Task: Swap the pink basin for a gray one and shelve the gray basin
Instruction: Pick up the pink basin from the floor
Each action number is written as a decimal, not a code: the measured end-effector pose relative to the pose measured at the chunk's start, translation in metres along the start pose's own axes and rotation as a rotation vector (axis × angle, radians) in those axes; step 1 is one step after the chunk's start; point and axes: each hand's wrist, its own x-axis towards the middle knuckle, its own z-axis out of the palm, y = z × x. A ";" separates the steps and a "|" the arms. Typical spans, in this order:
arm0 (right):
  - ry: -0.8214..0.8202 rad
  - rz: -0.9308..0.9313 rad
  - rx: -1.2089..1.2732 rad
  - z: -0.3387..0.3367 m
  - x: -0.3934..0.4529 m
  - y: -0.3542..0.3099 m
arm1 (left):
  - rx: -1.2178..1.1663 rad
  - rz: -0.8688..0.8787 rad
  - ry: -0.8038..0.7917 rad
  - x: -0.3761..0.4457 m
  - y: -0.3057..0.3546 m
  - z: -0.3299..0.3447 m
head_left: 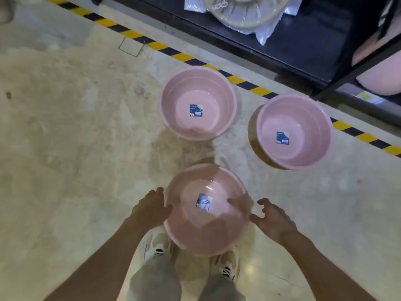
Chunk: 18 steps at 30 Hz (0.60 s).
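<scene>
We see the floor first, striped tape running along the black shelf at top right. Three pink basins: far basin and right basin sit on the floor near the tape, apart from each other. Near basin is blurred, above our shoes. Left hand touches its left rim, fingers curled on it. Right hand is spread loose just beside the right rim; contact unclear. Sticker inside each basin.
</scene>
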 end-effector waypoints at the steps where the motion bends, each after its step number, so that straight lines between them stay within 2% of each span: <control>1: 0.008 0.021 0.006 0.012 0.014 0.000 | 0.002 -0.017 -0.002 0.013 -0.007 0.008; 4: 0.004 0.089 0.033 0.040 0.052 -0.002 | -0.005 -0.082 -0.004 0.052 -0.029 0.029; 7: 0.046 0.154 0.072 0.058 0.081 -0.006 | -0.053 -0.078 -0.034 0.079 -0.041 0.050; 10: 0.016 0.219 0.136 0.068 0.098 -0.007 | -0.140 -0.081 -0.070 0.092 -0.040 0.070; 13: -0.020 0.274 0.186 0.073 0.103 -0.008 | -0.188 -0.084 0.003 0.096 -0.035 0.084; 18: 0.016 0.175 0.110 0.060 0.102 -0.003 | -0.286 -0.023 0.054 0.090 -0.036 0.076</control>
